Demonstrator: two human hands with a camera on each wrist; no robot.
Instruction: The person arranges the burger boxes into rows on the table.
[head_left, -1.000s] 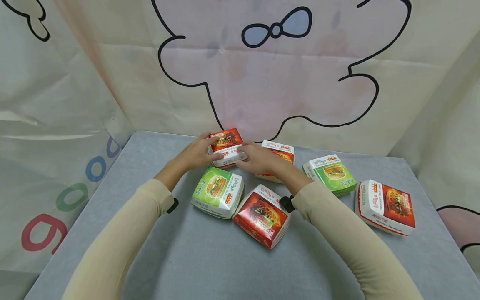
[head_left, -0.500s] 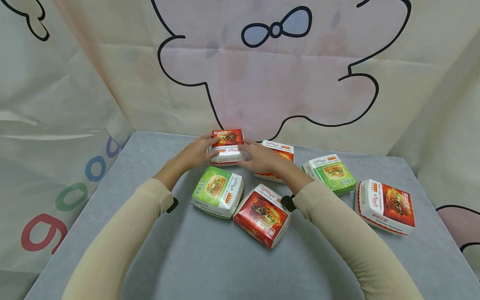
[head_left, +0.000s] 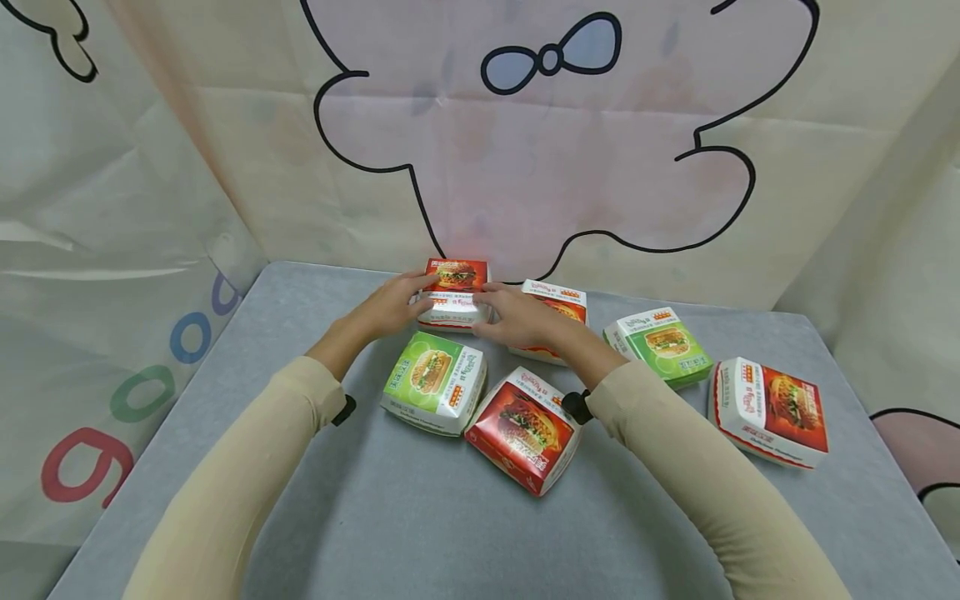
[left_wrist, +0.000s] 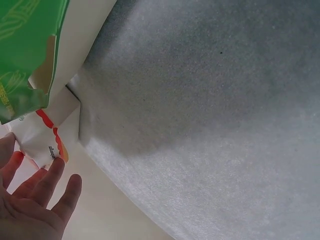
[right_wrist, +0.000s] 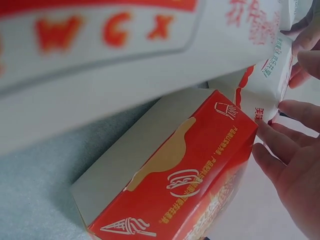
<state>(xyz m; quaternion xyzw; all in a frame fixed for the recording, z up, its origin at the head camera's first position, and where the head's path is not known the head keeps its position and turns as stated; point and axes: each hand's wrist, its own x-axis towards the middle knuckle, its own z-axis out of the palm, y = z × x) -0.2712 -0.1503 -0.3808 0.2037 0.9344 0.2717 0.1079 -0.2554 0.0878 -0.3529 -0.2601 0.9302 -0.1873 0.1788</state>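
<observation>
In the head view, a red and white burger box (head_left: 457, 277) sits at the back edge of the table, between both hands. My left hand (head_left: 384, 307) touches its left side, fingers spread and mostly straight. From the right, my right hand (head_left: 517, 318) lays relaxed fingertips against the other side. The left wrist view shows left fingertips (left_wrist: 59, 162) on the box's white side (left_wrist: 35, 137). In the right wrist view, the right hand (right_wrist: 295, 150) reaches that box (right_wrist: 267, 82) beside another red box (right_wrist: 185, 175). Part of each hand's contact is hidden.
A green box (head_left: 431, 377) and a red box (head_left: 525, 427) lie nearer me. Rightward are a red and white box (head_left: 558, 293), partly behind the right hand, a green box (head_left: 667, 342) and another red box (head_left: 780, 412). A printed cloth (head_left: 480, 167) hangs behind the grey table (head_left: 420, 525).
The burger box between my hands has turned from a slant to nearly square with the back edge. Both hands have shifted only slightly; the other boxes stay put.
</observation>
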